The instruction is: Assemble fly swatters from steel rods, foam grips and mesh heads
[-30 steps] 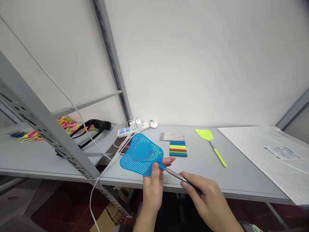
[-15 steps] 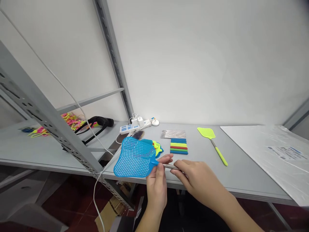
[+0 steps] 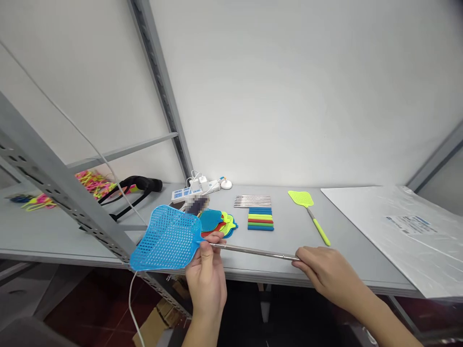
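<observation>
A plain pale wall (image 3: pixel 289 96) stands behind a long grey worktop (image 3: pixel 289 231). The blue swatter head (image 3: pixel 166 236) is up in the air near the front edge, over on the left, and its thin metal rod (image 3: pixel 253 250) runs across to the right. The left hand (image 3: pixel 208 277) pinches the neck of the blue head with thumb and fingers. The right hand (image 3: pixel 327 267) is curled tight around the far end of the rod, so I cannot tell what is on that end. If both hands pull too hard, the rod could bend or pop loose, because it looks so thin. If the left thumb slips, the big flat head could twist round or drop. It also looks close to the metal post (image 3: pixel 65 185) and the white cord (image 3: pixel 132 303), so a swing to the left might make it bump or catch. A low dip could knock the pile of swatter heads (image 3: pixel 211 220) or mess up the neat row of coloured tubes (image 3: pixel 260 220).
</observation>
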The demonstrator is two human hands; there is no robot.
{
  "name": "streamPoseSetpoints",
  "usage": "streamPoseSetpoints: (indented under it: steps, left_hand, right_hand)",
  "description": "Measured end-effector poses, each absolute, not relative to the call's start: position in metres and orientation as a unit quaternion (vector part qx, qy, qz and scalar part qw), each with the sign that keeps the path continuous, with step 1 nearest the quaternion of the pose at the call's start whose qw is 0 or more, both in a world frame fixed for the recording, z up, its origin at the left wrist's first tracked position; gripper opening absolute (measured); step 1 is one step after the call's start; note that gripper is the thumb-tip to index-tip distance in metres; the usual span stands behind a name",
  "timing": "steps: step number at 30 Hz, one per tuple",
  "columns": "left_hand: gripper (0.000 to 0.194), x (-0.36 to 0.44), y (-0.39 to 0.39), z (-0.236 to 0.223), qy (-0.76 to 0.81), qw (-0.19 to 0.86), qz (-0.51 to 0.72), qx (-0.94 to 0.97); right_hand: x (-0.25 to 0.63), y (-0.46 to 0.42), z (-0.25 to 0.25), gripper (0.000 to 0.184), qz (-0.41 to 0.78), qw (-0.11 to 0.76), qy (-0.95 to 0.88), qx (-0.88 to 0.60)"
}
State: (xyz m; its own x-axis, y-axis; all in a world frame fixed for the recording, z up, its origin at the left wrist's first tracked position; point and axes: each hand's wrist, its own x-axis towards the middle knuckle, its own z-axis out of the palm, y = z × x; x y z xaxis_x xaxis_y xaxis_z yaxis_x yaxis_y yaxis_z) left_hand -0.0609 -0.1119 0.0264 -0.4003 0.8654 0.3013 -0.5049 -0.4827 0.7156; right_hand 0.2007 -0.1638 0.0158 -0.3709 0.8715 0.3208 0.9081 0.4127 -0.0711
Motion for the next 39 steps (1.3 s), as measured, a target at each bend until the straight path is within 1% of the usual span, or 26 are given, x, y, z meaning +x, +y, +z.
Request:
streamPoseSetpoints:
  steps: [3, 6, 9, 12, 15, 18, 21, 26, 32, 35, 39]
  left_hand:
    - [0.026, -0.046, -0.118, 0.021, 0.297, 0.486, 0.770, 0.286]
    - [0.028, -0.028, -0.129, 0.013, 0.320, 0.527, 0.742, 0.262]
    - [0.029, -0.013, -0.141, 0.006, 0.321, 0.570, 0.708, 0.267]
    - [0.030, -0.008, -0.146, 0.004, 0.316, 0.583, 0.694, 0.282]
    - [0.026, -0.024, -0.137, 0.011, 0.310, 0.556, 0.715, 0.289]
    - [0.023, -0.059, -0.117, 0.025, 0.295, 0.529, 0.761, 0.234]
    - [0.023, -0.090, -0.099, 0.033, 0.275, 0.479, 0.813, 0.183]
    - [0.020, -0.096, -0.088, 0.026, 0.283, 0.522, 0.787, 0.166]
    - [0.021, -0.095, -0.075, 0.024, 0.292, 0.524, 0.785, 0.153]
    - [0.020, -0.091, -0.065, 0.022, 0.303, 0.529, 0.777, 0.153]
    - [0.016, -0.076, -0.069, 0.016, 0.313, 0.552, 0.751, 0.185]
  right_hand:
    - [0.203, -0.161, 0.024, 0.024, -0.118, 0.182, -0.809, -0.546]
    - [0.188, -0.158, 0.037, 0.018, -0.170, 0.216, -0.805, -0.526]
    - [0.161, -0.154, 0.046, 0.016, -0.212, 0.219, -0.813, -0.496]
    - [0.137, -0.150, 0.046, 0.023, -0.219, 0.216, -0.822, -0.480]
    - [0.130, -0.149, 0.035, 0.026, -0.186, 0.221, -0.830, -0.477]
    - [0.152, -0.150, 0.017, 0.027, -0.173, 0.211, -0.823, -0.499]
    - [0.196, -0.152, -0.002, 0.030, -0.195, 0.185, -0.827, -0.494]
    - [0.267, -0.164, -0.017, 0.027, -0.226, 0.159, -0.819, -0.503]
    - [0.327, -0.175, -0.017, 0.029, -0.269, 0.128, -0.793, -0.531]
    - [0.339, -0.176, -0.015, 0.029, -0.281, 0.131, -0.777, -0.549]
    - [0.317, -0.176, -0.004, 0.029, -0.266, 0.141, -0.771, -0.562]
